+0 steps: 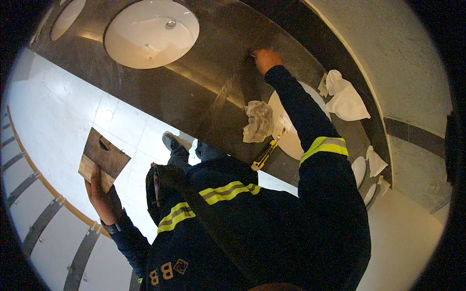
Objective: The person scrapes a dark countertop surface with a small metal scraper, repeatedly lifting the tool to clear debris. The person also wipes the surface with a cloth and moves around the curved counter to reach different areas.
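My left hand (99,189), with a dark watch at the wrist, grips a flat squarish plate (108,156). The plate is grey-brown, with a paler strip along its lower side and a dark half-round mark or hole near the top. On the dark countertop (218,63) my right hand (266,60) reaches out with its fingers drawn together against the surface. Anything within those fingers is too small to make out. Under my right forearm lies a crumpled greyish cloth or paper (258,121), and nearer my body a slim yellow tool (267,153), perhaps a utility knife.
A white oval basin (151,36) is set in the counter to the left. My sleeve partly covers another basin (286,128). White crumpled bags or sheets (345,99) sit along the wall side. Pale tiled floor (68,92) and a row of panels (34,194) lie left.
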`<state>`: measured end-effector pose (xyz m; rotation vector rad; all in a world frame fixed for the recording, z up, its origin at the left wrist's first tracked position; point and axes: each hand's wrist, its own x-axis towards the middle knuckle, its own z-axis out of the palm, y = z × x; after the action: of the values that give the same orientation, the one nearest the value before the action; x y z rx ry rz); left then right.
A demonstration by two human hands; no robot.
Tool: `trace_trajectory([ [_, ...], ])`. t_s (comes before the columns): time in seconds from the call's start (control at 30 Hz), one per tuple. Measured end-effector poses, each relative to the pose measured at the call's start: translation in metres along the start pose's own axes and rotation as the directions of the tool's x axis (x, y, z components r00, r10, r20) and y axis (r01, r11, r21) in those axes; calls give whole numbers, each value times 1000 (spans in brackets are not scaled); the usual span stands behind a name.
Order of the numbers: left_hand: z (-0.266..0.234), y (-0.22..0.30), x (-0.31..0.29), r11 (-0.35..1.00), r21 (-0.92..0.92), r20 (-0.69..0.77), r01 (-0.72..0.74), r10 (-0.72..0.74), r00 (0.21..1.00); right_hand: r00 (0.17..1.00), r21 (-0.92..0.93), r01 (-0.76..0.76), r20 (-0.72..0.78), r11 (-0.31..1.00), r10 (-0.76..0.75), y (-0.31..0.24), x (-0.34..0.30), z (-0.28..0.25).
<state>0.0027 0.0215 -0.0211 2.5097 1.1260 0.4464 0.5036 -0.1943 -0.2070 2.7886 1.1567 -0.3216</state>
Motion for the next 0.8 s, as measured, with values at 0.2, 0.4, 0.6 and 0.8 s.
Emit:
trace_trajectory([
  [0.2, 3, -6, 0, 999, -20, 7, 35, -35, 999, 998, 20, 52, 21, 998, -53, -21, -25, 2],
  [0.4, 1, 4, 5, 995, 97, 9, 36, -37, 999, 994, 96, 100, 44, 990, -104, -40, -47, 9],
  [0.6, 4, -1, 4, 998, -30, 16, 62, -62, 998, 989, 100, 140, 43, 985, -145, -63, -66, 4],
  [0.8, 5, -1, 4, 999, 23, 4, 41, -41, 999, 986, 171, 150, 42, 974, -160, -87, -95, -8],
])
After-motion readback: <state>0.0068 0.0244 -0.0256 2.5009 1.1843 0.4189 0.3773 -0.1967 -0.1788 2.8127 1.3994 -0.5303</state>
